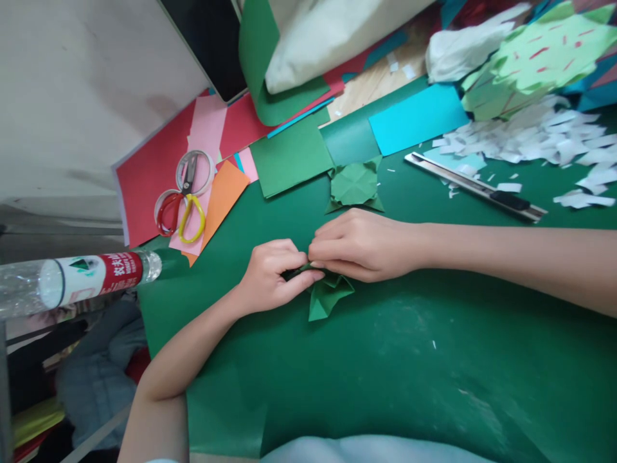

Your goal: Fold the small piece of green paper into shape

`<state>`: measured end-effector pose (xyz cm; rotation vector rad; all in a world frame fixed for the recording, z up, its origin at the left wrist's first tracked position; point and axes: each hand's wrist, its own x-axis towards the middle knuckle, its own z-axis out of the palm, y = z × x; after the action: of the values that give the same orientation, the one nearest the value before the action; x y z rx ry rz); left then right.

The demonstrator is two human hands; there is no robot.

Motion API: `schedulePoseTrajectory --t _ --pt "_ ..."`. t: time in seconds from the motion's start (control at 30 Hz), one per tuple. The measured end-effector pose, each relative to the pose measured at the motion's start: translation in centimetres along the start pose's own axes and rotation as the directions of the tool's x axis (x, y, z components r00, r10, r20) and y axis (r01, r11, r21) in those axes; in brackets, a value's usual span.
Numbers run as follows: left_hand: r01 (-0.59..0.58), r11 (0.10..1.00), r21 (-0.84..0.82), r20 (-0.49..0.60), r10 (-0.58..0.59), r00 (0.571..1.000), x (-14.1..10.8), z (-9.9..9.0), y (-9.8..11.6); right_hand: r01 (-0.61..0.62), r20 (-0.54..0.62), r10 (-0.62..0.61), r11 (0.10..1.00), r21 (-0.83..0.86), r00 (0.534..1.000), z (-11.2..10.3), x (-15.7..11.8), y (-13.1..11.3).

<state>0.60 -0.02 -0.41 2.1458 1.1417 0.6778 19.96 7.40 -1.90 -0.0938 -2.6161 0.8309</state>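
Left hand [270, 273] and right hand [359, 244] together at centre of large green paper sheet [409, 360], fingertips pinched on folded green paper piece [328, 292]; lower point of piece projecting below hands. Second folded green paper piece [355, 185] flat on sheet, just beyond right hand, untouched. Utility knife [477, 188] to the right of it, amid white paper scraps [535, 138]. Scissors [186, 202] with red and yellow handles on pink and orange paper, left of hands, well apart, lying across two tape rolls. Plastic bottle [81, 276] with red label lying at left edge. Coloured paper sheets [289, 154] stacked beyond. Light green cut-paper form [540, 54] at top right.
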Motion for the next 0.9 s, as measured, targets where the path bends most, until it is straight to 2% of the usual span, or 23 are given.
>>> schedulePoseTrajectory --t 0.37,0.53,0.63,0.8,0.9 --pt "-0.077 0.997 -0.002 -0.037 0.076 0.996 0.06 0.06 0.28 -0.049 0.004 0.049 0.999 0.016 0.999 0.05 0.07 -0.13" --pt "-0.002 1.0 -0.004 -0.048 0.002 0.999 -0.14 -0.04 0.06 -0.09 0.041 0.087 0.994 0.063 0.995 -0.2 0.19 -0.08" --pt "0.056 0.997 -0.054 -0.061 -0.059 0.996 -0.15 -0.2 -0.11 -0.111 0.036 0.108 0.989 0.099 0.994 -0.34 0.29 -0.01" --pt "0.072 0.986 -0.149 -0.042 -0.079 0.996 -0.23 -0.62 -0.19 -0.125 0.042 0.12 0.977 0.17 0.992 -0.48 0.41 0.2" --pt "0.138 0.973 -0.186 -0.017 -0.144 0.989 -0.44 -0.84 -0.16 -0.121 0.064 0.111 0.977 0.175 0.992 -0.52 0.45 0.24"
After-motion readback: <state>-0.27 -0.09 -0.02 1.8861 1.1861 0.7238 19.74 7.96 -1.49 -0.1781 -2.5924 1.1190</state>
